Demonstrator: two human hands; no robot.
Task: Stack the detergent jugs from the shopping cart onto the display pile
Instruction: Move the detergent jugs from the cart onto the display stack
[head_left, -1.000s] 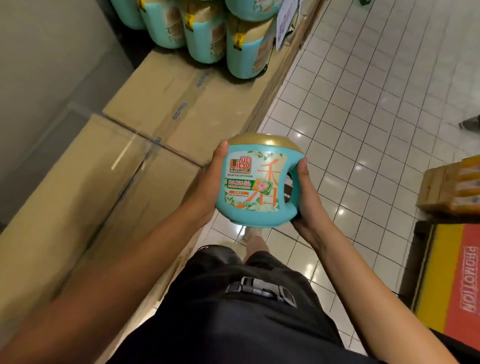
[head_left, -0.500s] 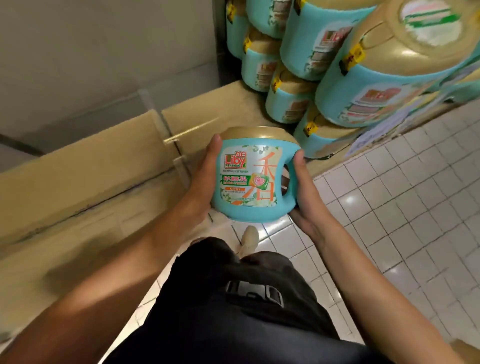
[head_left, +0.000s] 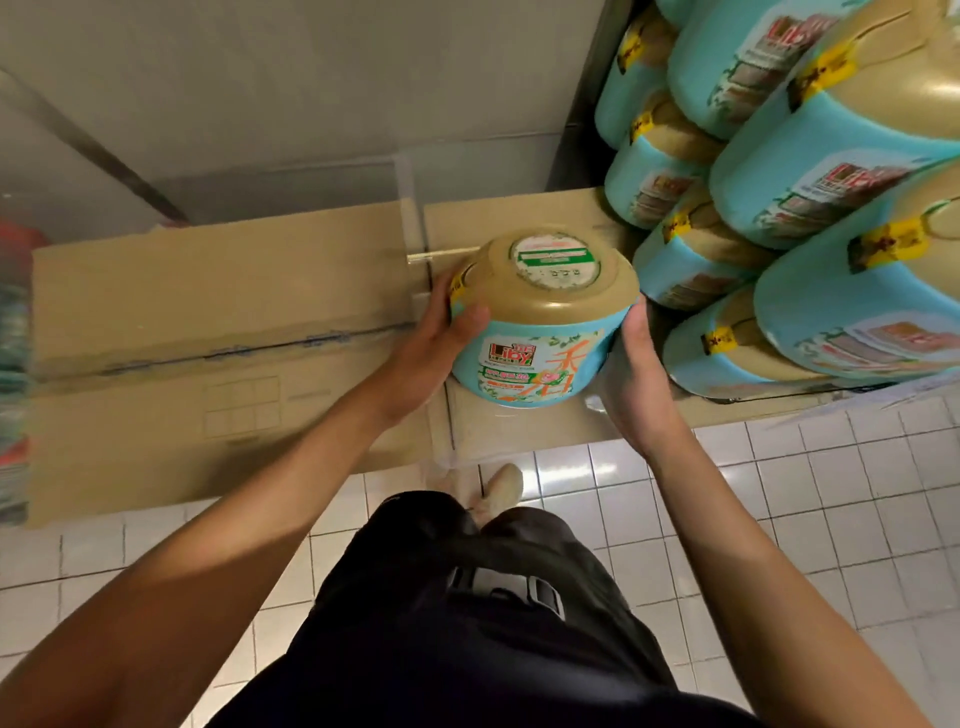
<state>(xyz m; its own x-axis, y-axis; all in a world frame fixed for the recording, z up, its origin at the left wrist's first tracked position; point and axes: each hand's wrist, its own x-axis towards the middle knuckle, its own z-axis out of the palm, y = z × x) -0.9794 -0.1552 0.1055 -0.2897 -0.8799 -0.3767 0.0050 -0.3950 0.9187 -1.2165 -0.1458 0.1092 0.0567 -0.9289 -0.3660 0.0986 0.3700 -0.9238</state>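
Teal jug (head_left: 540, 332), gold lid up, clamped between both hands. Left hand (head_left: 428, 340) wraps left side, thumb on lid rim. Right hand (head_left: 638, 387) cups right side, fingers hidden. Under grip: cardboard box (head_left: 524, 431). Just right of grip: display pile (head_left: 831, 218) of matching jugs. Below: tiled floor (head_left: 779, 499).

A plain grey wall (head_left: 311, 78) rises behind taped cardboard boxes (head_left: 208, 291); the floor (head_left: 831, 493) is glossy white square tile catching overhead light
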